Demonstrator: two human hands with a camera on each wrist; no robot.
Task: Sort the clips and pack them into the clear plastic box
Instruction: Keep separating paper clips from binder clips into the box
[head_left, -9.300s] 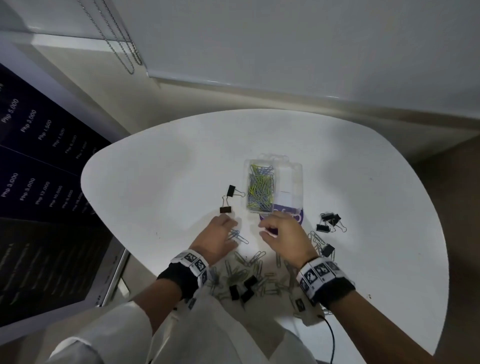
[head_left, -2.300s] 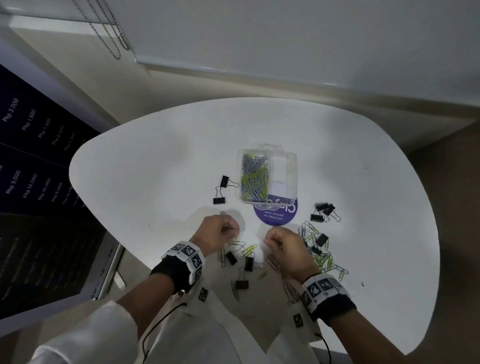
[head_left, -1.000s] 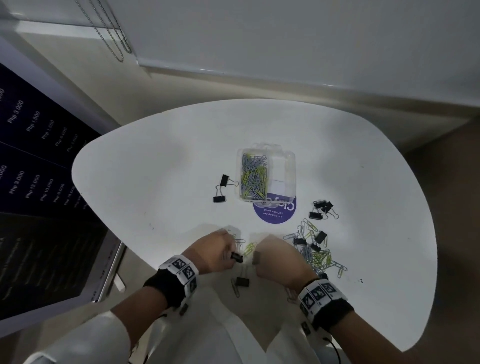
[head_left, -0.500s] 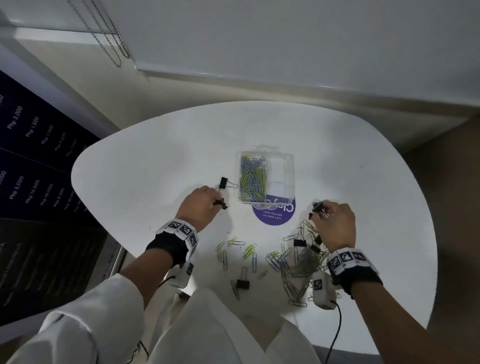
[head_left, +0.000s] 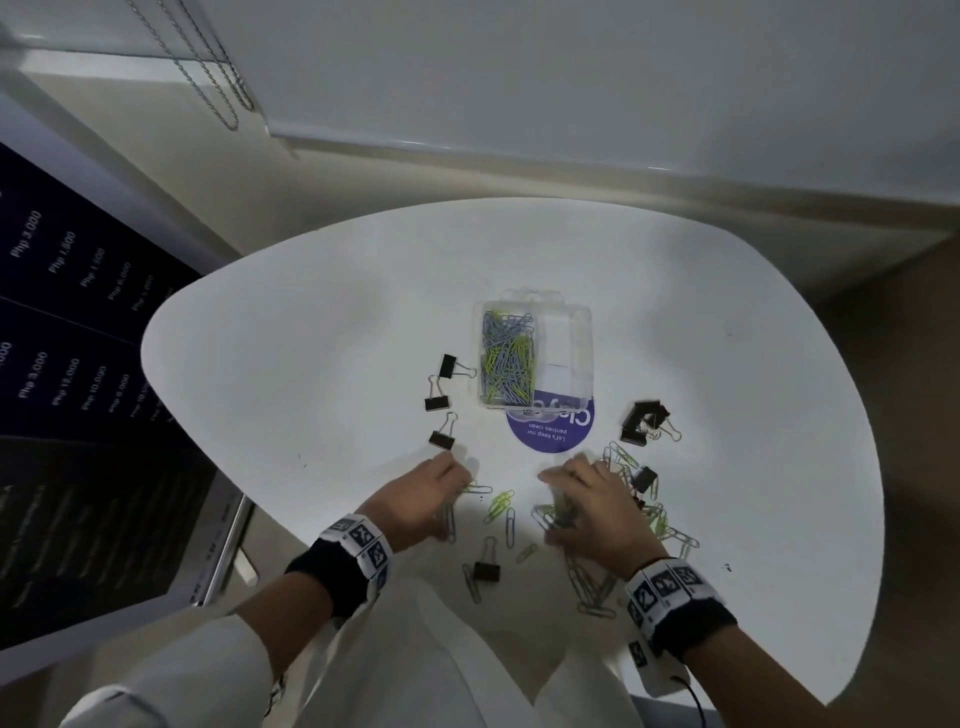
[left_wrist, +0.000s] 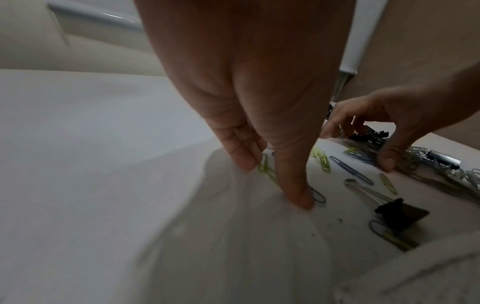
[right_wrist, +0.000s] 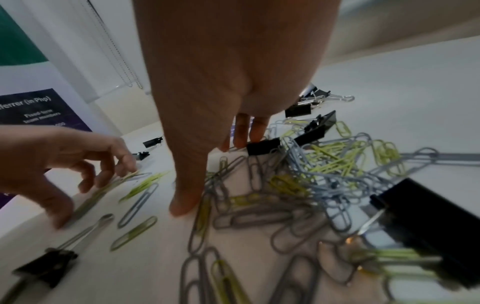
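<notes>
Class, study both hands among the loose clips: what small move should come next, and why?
Probably the left hand pinches up the paper clips under its fingertips and carries them to the clear plastic box, whose left compartment already holds paper clips. The right hand is spread over the tangled pile.

Clips (head_left: 563, 512) under the right hand (head_left: 597, 512) hidden, left hand (left_wrist: 249, 98) cut off by top edge, sticker (head_left: 550, 431) text beyond the fingers too small to read

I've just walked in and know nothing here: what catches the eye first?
A tangle of grey and yellow-green paper clips lies under the right hand at the near edge of the white table. Beyond both hands, mid-table, stands a clear plastic box, its left compartment packed with clips.
</notes>
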